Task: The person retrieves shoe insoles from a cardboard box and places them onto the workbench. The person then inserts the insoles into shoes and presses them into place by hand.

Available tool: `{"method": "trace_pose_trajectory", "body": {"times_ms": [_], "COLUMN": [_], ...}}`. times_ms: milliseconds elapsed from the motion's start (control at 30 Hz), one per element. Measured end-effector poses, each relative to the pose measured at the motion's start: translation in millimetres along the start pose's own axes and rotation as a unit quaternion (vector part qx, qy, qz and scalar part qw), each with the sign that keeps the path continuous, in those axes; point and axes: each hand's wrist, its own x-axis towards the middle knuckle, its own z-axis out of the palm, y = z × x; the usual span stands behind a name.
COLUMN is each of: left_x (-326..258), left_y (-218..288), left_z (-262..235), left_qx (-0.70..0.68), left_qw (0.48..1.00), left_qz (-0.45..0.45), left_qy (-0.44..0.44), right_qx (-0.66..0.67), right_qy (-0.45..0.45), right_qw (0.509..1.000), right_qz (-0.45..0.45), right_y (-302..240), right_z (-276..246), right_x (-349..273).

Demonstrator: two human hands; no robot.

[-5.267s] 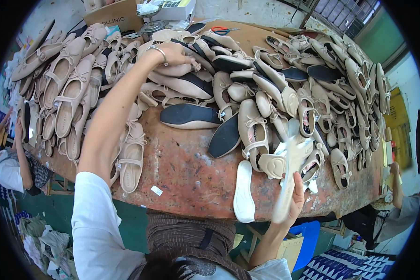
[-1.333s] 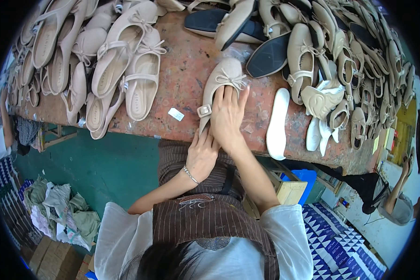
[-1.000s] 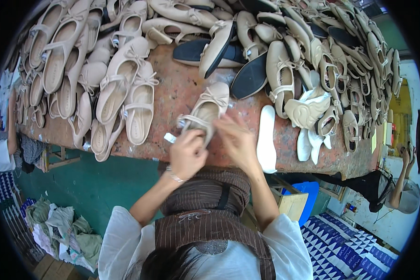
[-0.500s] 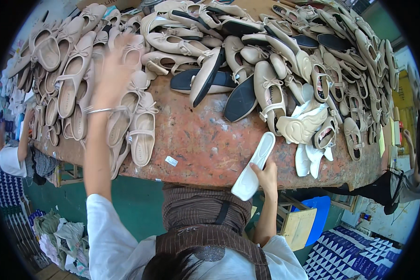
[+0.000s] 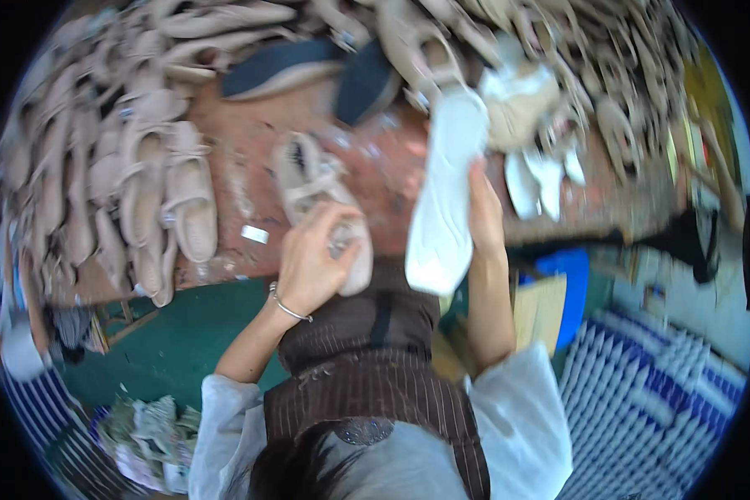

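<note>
A beige strapped flat shoe with a bow (image 5: 356, 268) is in my left hand (image 5: 312, 254), over the front edge of the table. My fingers are closed around its strap and opening, and a patterned inside shows at the far end. To the right, my right hand (image 5: 485, 208) grips a white insole (image 5: 443, 187) by its side. The insole stands tilted, its broad end toward me, a short way apart from the shoe. Motion blurs both hands slightly.
Beige shoes (image 5: 193, 200) stand in rows at the left of the worn red table (image 5: 241, 146). More shoes are heaped along the far side, some with black soles (image 5: 283, 71) showing. Several white insoles (image 5: 537, 183) lie at the right. A blue stool (image 5: 573, 292) stands below.
My left hand has come back from the far left shoes to the front edge and now holds a shoe. My right hand has raised the insole. The view has shifted and blurred.
</note>
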Motion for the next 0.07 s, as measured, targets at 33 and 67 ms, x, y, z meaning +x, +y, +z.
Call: {"method": "trace_pose_trajectory", "body": {"times_ms": [33,67], "left_x": [-7,-14], "left_y": [-1,-11], "left_z": [11,23], "left_qx": [0.019,0.032], "left_qw": [0.999,0.998], "left_qz": [-0.045,-0.061], "left_qy": [0.004,0.006], "right_qx": [-0.004,-0.036], "right_qy": [-0.013,-0.015], "right_qw": [1.0,0.999], "right_qz": [0.001,0.023], "right_y": [-1,-6], "right_z": [-2,-2], "right_x": [4,7]}}
